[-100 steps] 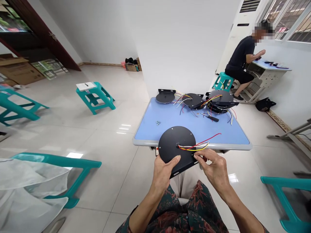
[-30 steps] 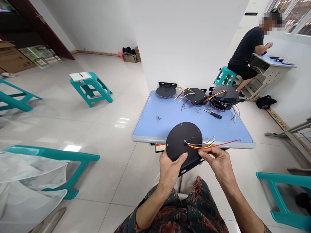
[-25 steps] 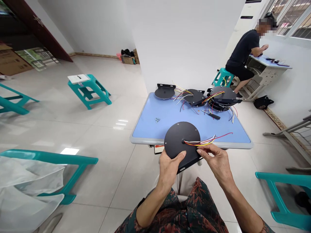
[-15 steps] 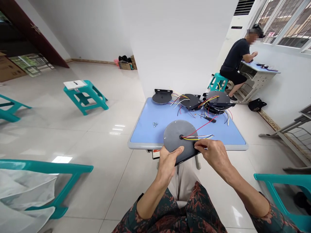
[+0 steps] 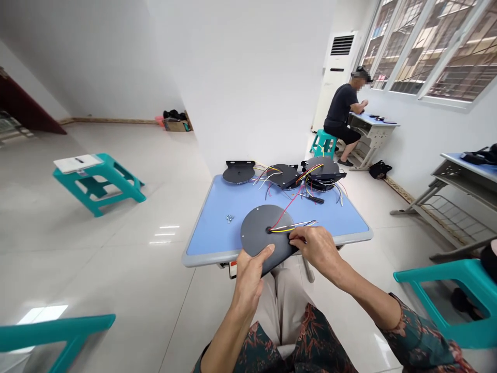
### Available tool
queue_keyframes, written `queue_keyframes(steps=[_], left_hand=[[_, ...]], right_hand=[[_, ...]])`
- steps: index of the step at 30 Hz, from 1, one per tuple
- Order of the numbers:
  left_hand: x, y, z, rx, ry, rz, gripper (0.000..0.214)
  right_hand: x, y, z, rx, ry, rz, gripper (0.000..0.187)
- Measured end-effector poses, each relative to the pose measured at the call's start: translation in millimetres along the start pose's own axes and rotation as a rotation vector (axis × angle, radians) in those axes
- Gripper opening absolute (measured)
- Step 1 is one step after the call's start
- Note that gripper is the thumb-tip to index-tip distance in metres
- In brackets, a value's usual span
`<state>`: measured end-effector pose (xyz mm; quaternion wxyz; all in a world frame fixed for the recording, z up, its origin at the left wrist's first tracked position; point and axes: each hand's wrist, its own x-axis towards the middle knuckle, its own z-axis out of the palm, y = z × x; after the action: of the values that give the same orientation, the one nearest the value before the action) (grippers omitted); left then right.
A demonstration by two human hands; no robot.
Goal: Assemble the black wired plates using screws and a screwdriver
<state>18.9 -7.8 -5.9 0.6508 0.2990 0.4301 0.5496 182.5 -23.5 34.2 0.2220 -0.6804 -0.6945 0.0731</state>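
Note:
A dark grey round plate [image 5: 258, 223] is tilted over the near edge of the blue table. Red, white and yellow wires [image 5: 282, 229] come out of its centre. My left hand [image 5: 248, 272] is closed on the plate's near edge, thumb on top. At the plate's right edge, the fingers of my right hand [image 5: 316, 248] are pinched together; whatever is between them is hidden. Small silver screws [image 5: 230, 219] lie in a pile left of the plate. Behind it lies a screwdriver [image 5: 315, 199] with a black handle.
Several similar wired plates [image 5: 238, 174] line the back of the blue table [image 5: 205, 228], against a white wall. A person [image 5: 341, 109] sits at another desk at the far right. Teal stools [image 5: 99, 181] stand on both sides, and a second desk [image 5: 450, 171] is at right.
The camera view has swung right and up, so the table appears further left and lower. Both hands keep about the same hold at the plate.

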Motion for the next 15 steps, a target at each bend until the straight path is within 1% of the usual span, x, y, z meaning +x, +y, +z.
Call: queue_keyframes(steps=[4,7,8,10,11,13,14,15], left_hand=[[3,0,-0.7,0.011,0.003,-0.014,0.065],[7,0,-2.0,0.018,0.018,-0.026,0.063],[8,0,-2.6,0.018,0.025,-0.036,0.062],[12,0,-3.8,0.013,0.038,-0.069,0.060],[14,0,-4.3,0.008,0.045,-0.085,0.060],[17,0,-4.8,-0.003,0.053,-0.101,0.059],[18,-1,-4.8,-0.006,0.056,-0.104,0.058],[19,-2,-4.6,-0.007,0.061,-0.105,0.057]], right_hand=[[2,5,2,0.132,0.018,-0.009,0.013],[7,23,-3,0.275,0.054,-0.013,0.011],[12,34,-6,0.308,0.071,0.008,0.013],[26,62,-10,0.317,0.116,0.102,0.019],[35,77,-11,0.292,0.174,0.164,0.019],[54,108,-10,0.185,0.367,0.264,0.021],[64,121,-8,0.137,0.414,0.269,0.029],[73,132,-4,0.116,0.428,0.269,0.033]])
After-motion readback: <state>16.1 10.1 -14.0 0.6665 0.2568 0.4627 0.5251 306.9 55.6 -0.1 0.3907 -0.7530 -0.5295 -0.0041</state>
